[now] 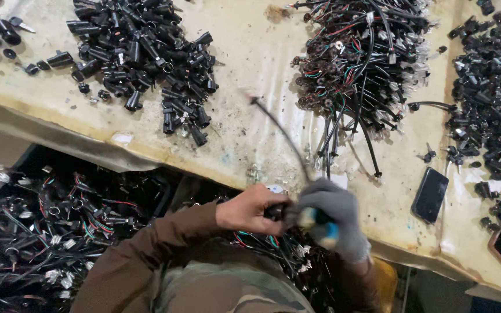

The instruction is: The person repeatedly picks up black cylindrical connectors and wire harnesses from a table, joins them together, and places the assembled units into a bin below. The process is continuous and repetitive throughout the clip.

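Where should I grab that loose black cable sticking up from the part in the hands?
Take the black cable at mid-length, coming from the left over bare table. There it arcs free and thin; its lower end is covered by the gloved right hand, and the wire pile crowds its right.

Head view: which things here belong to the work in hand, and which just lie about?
In hand:
- bare left hand
- grey-gloved right hand
- small black plastic part with thin black cable

Lying about:
- heap of black plastic cylinders
- tangle of red, green and black wires
- flat black phone
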